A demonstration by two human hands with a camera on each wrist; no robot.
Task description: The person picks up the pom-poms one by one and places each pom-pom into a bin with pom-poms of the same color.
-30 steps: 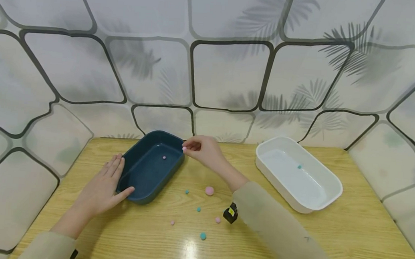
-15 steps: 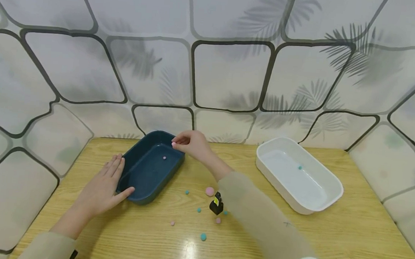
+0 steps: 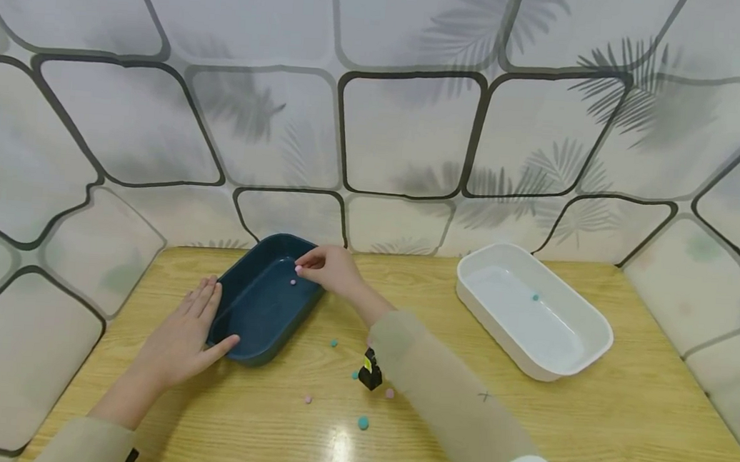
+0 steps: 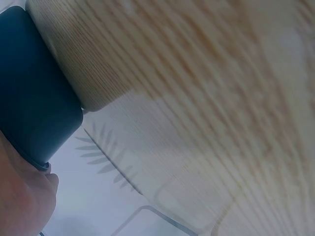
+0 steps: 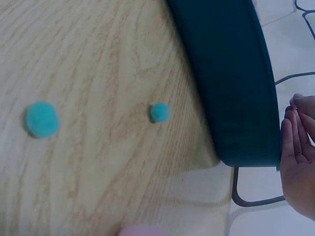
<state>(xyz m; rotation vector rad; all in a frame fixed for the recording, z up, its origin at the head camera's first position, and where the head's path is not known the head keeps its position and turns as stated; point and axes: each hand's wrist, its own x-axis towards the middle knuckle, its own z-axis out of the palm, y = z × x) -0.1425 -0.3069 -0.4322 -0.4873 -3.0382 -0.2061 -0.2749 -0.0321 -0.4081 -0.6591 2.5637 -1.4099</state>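
Over the right side of a dark blue dish [image 3: 257, 312], my right hand [image 3: 335, 270] pinches a small pink pom-pom [image 3: 298, 270] between thumb and fingertips. Inside the dish lies another tiny pink pom-pom [image 3: 293, 282]. My left hand [image 3: 178, 339] rests against the dish's left rim, its fingers straight and the thumb reaching over the near corner. In the left wrist view, only part of that hand [image 4: 22, 201] shows beside the dish wall [image 4: 39, 83]. The right wrist view has my right hand [image 5: 300, 162] at the dish's rim; the pinched pom-pom is hard to make out there.
A white dish [image 3: 499, 313] stands at the right with one teal pom-pom [image 3: 536, 297] in it. Loose on the wooden table [image 3: 234, 429] lie several pom-poms, among them a teal one [image 3: 364, 422] and a pink one [image 3: 308, 399]. A patterned backdrop [image 3: 409, 137] rises behind.
My right hand has moved left from beside the dish's right rim to over its inside, then lowered, carrying the pink pom-pom. My left hand has stayed in place.
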